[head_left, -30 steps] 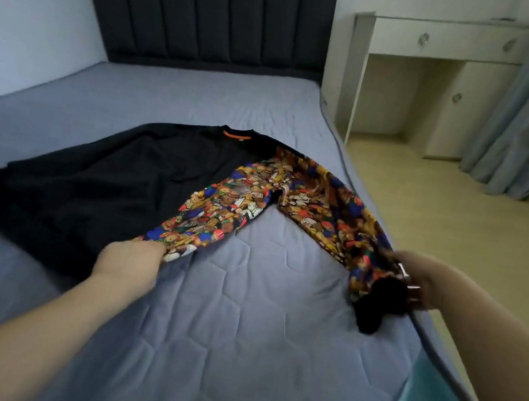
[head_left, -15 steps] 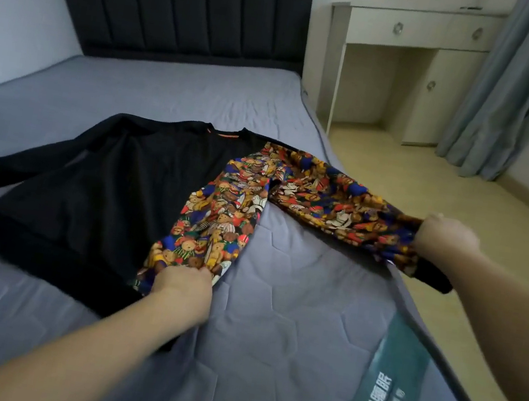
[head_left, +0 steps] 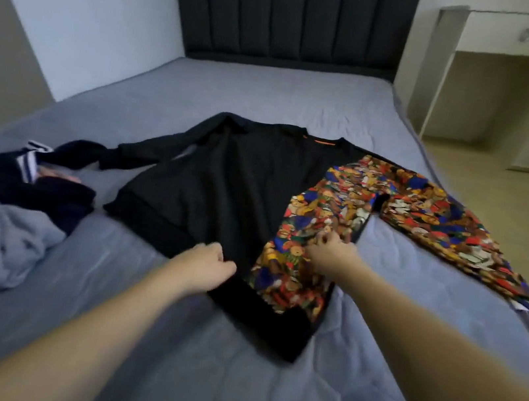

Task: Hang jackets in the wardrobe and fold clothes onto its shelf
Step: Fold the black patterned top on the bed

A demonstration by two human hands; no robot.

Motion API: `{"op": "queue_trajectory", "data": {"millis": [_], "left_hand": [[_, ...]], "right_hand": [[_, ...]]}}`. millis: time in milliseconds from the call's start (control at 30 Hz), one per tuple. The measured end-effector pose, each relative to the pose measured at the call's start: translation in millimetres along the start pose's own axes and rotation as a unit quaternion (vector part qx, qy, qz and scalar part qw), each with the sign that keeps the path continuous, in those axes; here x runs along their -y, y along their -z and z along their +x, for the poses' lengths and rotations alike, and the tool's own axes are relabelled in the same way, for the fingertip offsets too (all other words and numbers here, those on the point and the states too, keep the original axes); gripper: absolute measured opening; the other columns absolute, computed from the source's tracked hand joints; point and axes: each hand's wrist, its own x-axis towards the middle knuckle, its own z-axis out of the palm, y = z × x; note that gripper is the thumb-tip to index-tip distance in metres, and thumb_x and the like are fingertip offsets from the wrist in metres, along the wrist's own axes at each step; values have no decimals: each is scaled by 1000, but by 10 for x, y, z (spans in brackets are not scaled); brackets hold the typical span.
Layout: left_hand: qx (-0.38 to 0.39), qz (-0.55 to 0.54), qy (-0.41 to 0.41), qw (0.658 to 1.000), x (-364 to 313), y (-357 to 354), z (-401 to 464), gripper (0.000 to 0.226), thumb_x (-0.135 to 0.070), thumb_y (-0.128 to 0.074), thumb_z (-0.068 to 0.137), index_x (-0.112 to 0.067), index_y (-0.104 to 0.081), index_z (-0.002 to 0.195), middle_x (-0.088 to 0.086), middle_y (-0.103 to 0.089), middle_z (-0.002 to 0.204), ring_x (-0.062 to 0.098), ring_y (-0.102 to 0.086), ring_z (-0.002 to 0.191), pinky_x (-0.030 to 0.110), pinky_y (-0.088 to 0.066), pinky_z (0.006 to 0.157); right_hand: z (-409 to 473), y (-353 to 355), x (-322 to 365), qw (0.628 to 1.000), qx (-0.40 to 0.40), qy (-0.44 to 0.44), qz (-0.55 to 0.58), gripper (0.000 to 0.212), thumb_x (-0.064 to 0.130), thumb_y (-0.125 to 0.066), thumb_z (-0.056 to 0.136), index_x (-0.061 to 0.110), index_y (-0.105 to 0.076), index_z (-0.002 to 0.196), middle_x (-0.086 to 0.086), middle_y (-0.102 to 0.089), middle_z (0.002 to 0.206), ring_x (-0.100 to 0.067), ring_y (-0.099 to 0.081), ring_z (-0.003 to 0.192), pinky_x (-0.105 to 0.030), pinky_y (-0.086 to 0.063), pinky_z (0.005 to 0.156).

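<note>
Bed [head_left: 227,385] holds one sweatshirt [head_left: 223,187], two hands [head_left: 210,269] touching.

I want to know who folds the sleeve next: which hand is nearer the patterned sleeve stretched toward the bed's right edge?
The right hand. It pinches the sweatshirt's patterned side panel just below where the patterned sleeve begins. The left hand rests further left, at the black hem.

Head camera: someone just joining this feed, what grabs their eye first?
The black sweatshirt spread flat mid-bed, its right side and sleeve a loud multicoloured cartoon print reaching toward the bed's right edge. Both hands are on it: the left hand at the black hem, the right hand pinching the printed panel. At far left, a crumpled pile of dark clothes lies on the grey-blue bedding.
</note>
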Motion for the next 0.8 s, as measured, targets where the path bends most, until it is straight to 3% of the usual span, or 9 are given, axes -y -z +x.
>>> {"op": "queue_trajectory", "data": {"millis": [100, 200, 267, 367, 433, 467, 533, 700, 800], "left_hand": [[-124, -220, 164, 953, 886, 188, 207, 56, -35, -55, 89, -10, -40, 136, 15, -43, 135, 34, -50, 114, 35, -43, 86], [-154, -593, 244, 752, 1411, 388, 449, 60, -30, -59, 90, -9, -36, 142, 17, -49, 136, 31, -56, 107, 38, -49, 81], [-109, -712, 225, 657, 1510, 492, 626, 52, -31, -60, 92, -13, -46, 139, 13, -56, 132, 29, -58, 107, 37, -50, 83], [-57, -782, 187, 592, 1373, 663, 817, 42, -30, -62, 93, -16, -56, 132, 12, -62, 123, 31, -61, 104, 43, -55, 81], [-110, -790, 178, 576, 1262, 798, 895, 34, -17, -57, 94, -15, -56, 129, 12, -62, 122, 29, -62, 98, 38, -56, 70], [-168, -781, 181, 574, 1244, 850, 906, 38, -11, -52, 94, -14, -54, 132, 12, -62, 120, 26, -62, 93, 35, -55, 66], [-286, -723, 195, 598, 1377, 816, 839, 52, -6, -42, 92, -13, -40, 144, 12, -56, 128, 26, -60, 98, 37, -55, 75], [-246, -463, 313, 792, 1912, 399, 568, 58, -6, -49, 88, -5, -25, 140, 23, -44, 134, 41, -57, 102, 46, -53, 82], [-403, -306, 199, 839, 1924, 639, 812, 53, -13, -61, 78, -8, -37, 126, 21, -36, 136, 43, -41, 120, 48, -38, 97]], "right_hand": [[45, -284, 471, 984, -15, -148, 98, 94, 49, -55, 87, 33, 11, 151, -18, 1, 151, -41, -22, 136, -48, -22, 113], [45, -508, 528, 991, -60, -114, -44, 67, 31, -44, 97, 24, -7, 153, -14, 2, 151, -46, -14, 136, -54, -27, 106], [-18, -637, 447, 975, -108, -72, -183, 51, 19, -34, 99, 12, -24, 149, -14, -11, 149, -44, -18, 133, -51, -43, 91], [-135, -578, 417, 925, -81, -132, -347, 52, 20, -40, 95, 11, -27, 145, -15, -20, 135, -36, -44, 115, -34, -46, 54], [-188, -499, 590, 874, -70, -161, -452, 55, 24, -48, 92, 10, -33, 142, -16, -19, 133, -41, -42, 115, -41, -49, 59], [-141, -480, 691, 858, -65, -150, -487, 58, 28, -49, 91, 9, -32, 143, -18, -17, 137, -45, -35, 122, -51, -50, 75], [0, -484, 924, 860, -53, -89, -500, 65, 37, -46, 93, 13, -23, 149, -19, -11, 150, -49, -20, 135, -65, -31, 102], [447, -670, 1602, 947, -46, 105, -300, 63, 41, -34, 97, 22, -13, 153, -12, -18, 157, -37, -20, 142, -56, -12, 116], [867, -944, 1899, 965, -30, 130, -225, 59, 51, -18, 99, 32, -4, 154, -7, -3, 162, -32, -4, 148, -55, -2, 117]]}}
